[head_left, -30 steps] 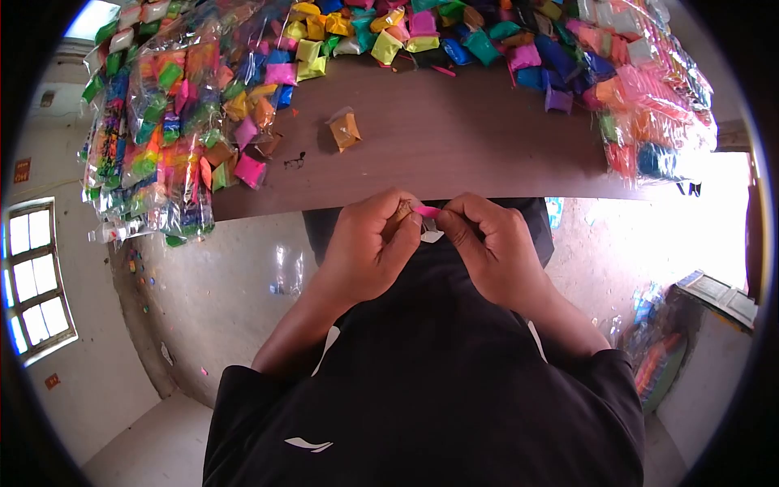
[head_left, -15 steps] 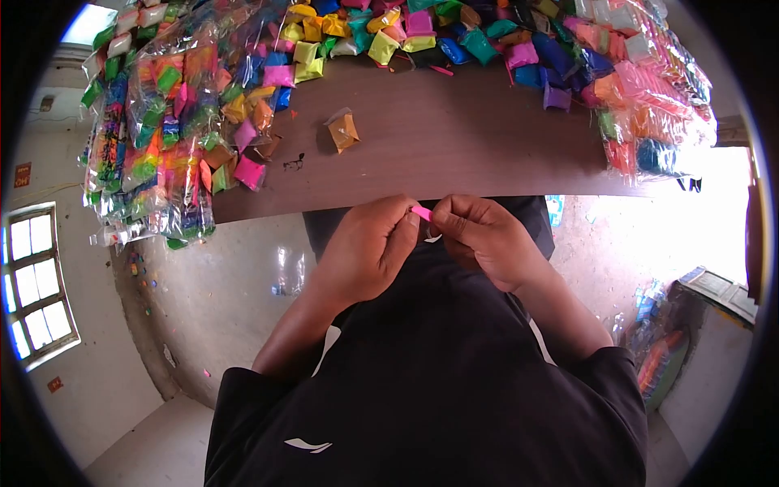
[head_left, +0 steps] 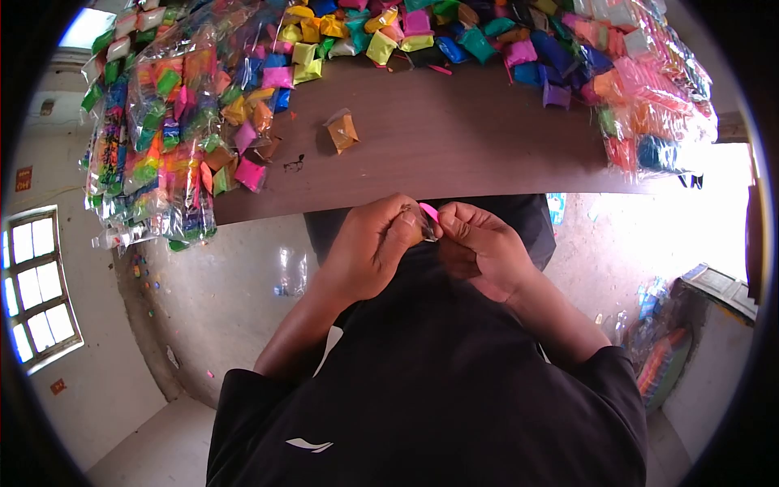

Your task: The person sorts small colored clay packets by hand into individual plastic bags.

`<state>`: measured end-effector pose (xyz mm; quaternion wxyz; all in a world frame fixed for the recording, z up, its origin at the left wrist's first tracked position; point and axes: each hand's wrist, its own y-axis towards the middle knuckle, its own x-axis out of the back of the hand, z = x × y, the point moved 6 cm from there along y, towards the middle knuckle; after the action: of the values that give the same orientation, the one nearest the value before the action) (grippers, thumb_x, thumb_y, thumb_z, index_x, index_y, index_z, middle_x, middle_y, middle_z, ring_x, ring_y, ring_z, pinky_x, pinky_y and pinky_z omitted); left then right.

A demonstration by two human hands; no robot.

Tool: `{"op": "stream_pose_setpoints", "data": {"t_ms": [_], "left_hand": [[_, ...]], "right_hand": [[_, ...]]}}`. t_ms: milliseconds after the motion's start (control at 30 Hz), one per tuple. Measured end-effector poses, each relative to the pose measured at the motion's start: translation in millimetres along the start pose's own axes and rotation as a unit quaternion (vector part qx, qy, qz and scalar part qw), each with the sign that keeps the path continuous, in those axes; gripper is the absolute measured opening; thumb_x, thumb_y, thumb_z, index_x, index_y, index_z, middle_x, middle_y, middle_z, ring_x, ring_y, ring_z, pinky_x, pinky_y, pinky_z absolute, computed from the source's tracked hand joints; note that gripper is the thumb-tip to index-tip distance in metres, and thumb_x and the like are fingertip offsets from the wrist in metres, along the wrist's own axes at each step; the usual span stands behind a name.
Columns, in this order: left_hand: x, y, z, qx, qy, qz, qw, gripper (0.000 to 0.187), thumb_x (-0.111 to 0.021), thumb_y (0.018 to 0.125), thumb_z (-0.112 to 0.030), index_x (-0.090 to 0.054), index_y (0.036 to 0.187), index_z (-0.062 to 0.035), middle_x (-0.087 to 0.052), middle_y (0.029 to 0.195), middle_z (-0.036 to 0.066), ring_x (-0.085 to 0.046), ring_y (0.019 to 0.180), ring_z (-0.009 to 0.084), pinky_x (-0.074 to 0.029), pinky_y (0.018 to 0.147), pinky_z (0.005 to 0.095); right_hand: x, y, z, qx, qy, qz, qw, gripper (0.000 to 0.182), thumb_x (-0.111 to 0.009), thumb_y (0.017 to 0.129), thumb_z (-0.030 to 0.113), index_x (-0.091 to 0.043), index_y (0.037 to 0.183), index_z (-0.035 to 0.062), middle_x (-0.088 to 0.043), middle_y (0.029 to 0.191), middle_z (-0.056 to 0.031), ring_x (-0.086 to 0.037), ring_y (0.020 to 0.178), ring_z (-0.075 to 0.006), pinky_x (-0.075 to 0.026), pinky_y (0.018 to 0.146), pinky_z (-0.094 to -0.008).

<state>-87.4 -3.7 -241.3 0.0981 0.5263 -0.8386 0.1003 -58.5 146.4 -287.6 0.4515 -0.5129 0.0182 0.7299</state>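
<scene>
We saw a small, bright pink piece — narrow, smooth-looking and slightly curved — slanting down toward the right. It lay between the fingertips of our left hand and right hand, just off the desk's near edge.

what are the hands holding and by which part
A small pink piece, pinched between the fingertips of the left hand and right hand, seemingly at its two ends.
</scene>
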Motion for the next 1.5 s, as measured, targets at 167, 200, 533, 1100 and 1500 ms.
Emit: {"op": "stream_pose_setpoints", "data": {"t_ms": [167,200,533,1100,1500], "left_hand": [[1,1,-4,0.009,0.029,-0.026,0.999,0.025,-0.048,0.105,-0.014,-0.063,0.094,0.0032,-0.061,0.075,0.008,-0.053,0.069,0.0121,-0.045,0.067,0.0292],[1,1,-7,-0.034,0.032,-0.049,0.998,0.024,-0.05,0.105,-0.014,-0.061,0.093,0.0031,-0.056,0.069,0.007,-0.049,0.063,0.0108,-0.043,0.061,0.0286],[1,1,-3,-0.032,0.053,-0.044,0.997,0.023,-0.05,0.105,-0.014,-0.062,0.094,0.0028,-0.055,0.068,0.007,-0.048,0.061,0.0108,-0.041,0.058,0.029],[-10,3,-9,-0.076,0.136,-0.043,0.987,0.018,-0.049,0.102,-0.007,-0.063,0.096,0.0028,-0.064,0.077,0.013,-0.06,0.065,0.0223,-0.046,0.064,0.0353],[-4,1,-2,-0.008,0.033,-0.068,0.997,0.022,-0.049,0.105,-0.012,-0.063,0.095,0.0029,-0.061,0.073,0.011,-0.053,0.064,0.0152,-0.045,0.061,0.0309]], "right_hand": [[3,-10,10,0.046,-0.063,-0.03,0.996,0.02,-0.052,0.109,0.017,-0.061,0.096,0.0045,-0.042,0.068,0.007,-0.034,0.056,-0.003,-0.026,0.052,-0.0218],[4,-12,13,0.069,-0.091,-0.047,0.992,0.02,-0.054,0.109,0.016,-0.062,0.096,0.0034,-0.043,0.069,0.0072,-0.036,0.057,-0.0026,-0.027,0.053,-0.0215],[2,-18,17,0.134,-0.291,-0.084,0.944,0.024,-0.056,0.108,0.019,-0.063,0.093,0.0017,-0.047,0.071,0.0064,-0.041,0.063,-0.0027,-0.034,0.057,-0.023],[1,-2,2,0.011,-0.069,-0.063,0.996,0.024,-0.055,0.109,0.026,-0.062,0.096,0.0081,-0.041,0.065,0.0086,-0.03,0.051,-0.0028,-0.021,0.049,-0.0218],[9,-8,9,0.136,-0.164,-0.106,0.971,0.021,-0.057,0.108,0.02,-0.065,0.098,0.0034,-0.048,0.067,0.0056,-0.04,0.058,-0.0035,-0.032,0.053,-0.0234]]}}
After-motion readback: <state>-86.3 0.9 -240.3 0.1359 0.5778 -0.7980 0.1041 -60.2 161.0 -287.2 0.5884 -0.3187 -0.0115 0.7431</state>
